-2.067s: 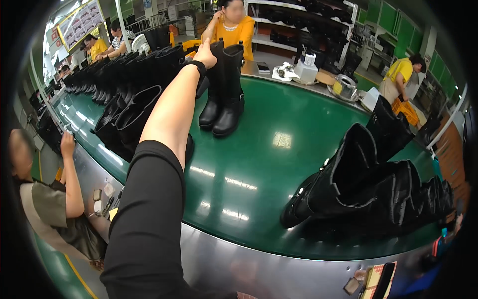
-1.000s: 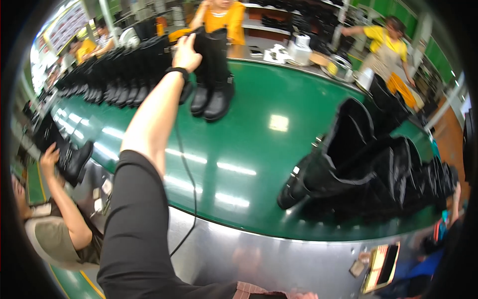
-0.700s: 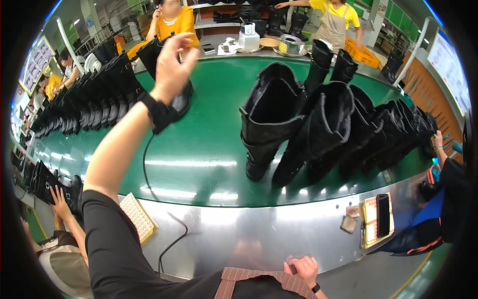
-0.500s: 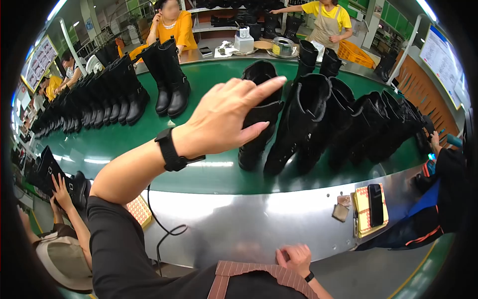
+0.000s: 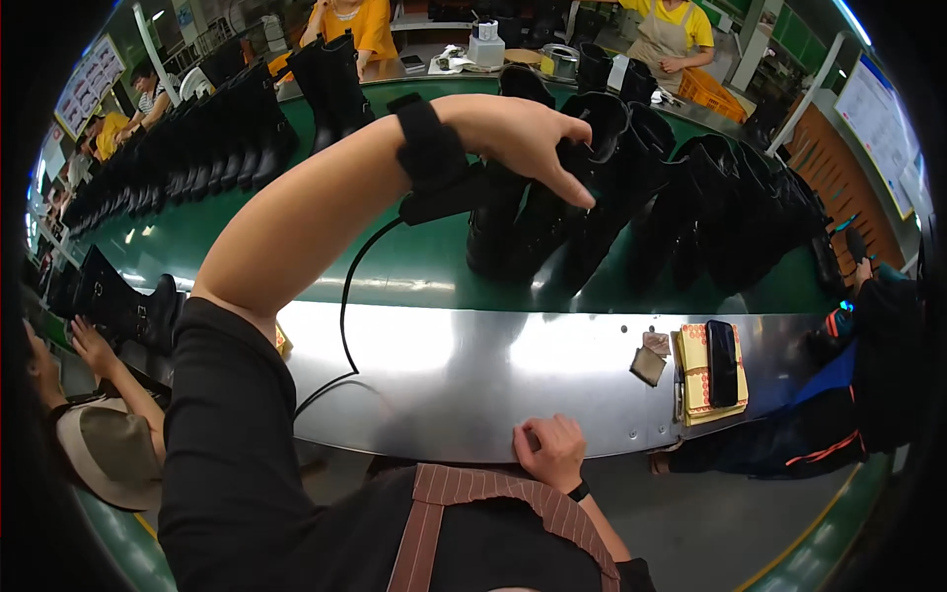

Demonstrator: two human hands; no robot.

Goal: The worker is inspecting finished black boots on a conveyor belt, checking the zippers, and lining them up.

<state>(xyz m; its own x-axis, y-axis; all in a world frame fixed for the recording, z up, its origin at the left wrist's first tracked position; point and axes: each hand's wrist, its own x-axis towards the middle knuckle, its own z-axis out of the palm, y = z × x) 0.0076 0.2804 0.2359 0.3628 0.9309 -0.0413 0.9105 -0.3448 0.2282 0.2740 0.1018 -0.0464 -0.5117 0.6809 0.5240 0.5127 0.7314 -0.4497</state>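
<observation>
- Our left hand (image 5: 518,133), a black strap and cabled unit on its wrist, reaches over the green conveyor belt (image 5: 296,252) — fingers apart, curled over the top of a tall black leather boot (image 5: 513,212), touching it; whether they grip we cannot tell.
- The boot stands upright near the belt's near edge, its long axis vertical, directly beneath and just beyond the hand.
- Our right hand (image 5: 550,449) rests loosely closed on the steel edge (image 5: 444,365), holding nothing — well apart from the boot, so the left is nearer.
- More black boots (image 5: 730,207) crowd toward the belt's right end.
</observation>
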